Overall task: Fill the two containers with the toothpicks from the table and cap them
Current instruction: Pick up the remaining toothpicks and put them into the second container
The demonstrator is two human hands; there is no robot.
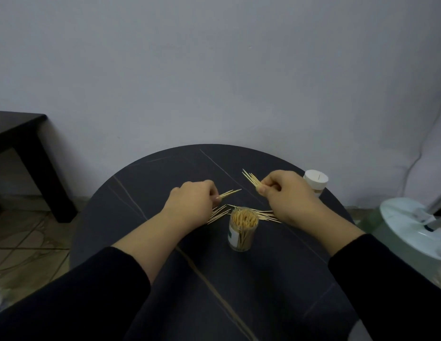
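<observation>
I see my left hand (190,203) pinching toothpicks (229,193) and my right hand (288,195) gripping a bunch (250,178). At six o'clock of them stands the open jar (244,232), its label (231,236) unreadable.

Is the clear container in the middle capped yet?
Not capped: the clear container stands upright with its mouth open, and toothpick tips show inside it.

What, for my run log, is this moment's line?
left hand: pinches thin wooden toothpicks; right hand: grips toothpick bunch; clear cylindrical plastic container: uncapped
</observation>
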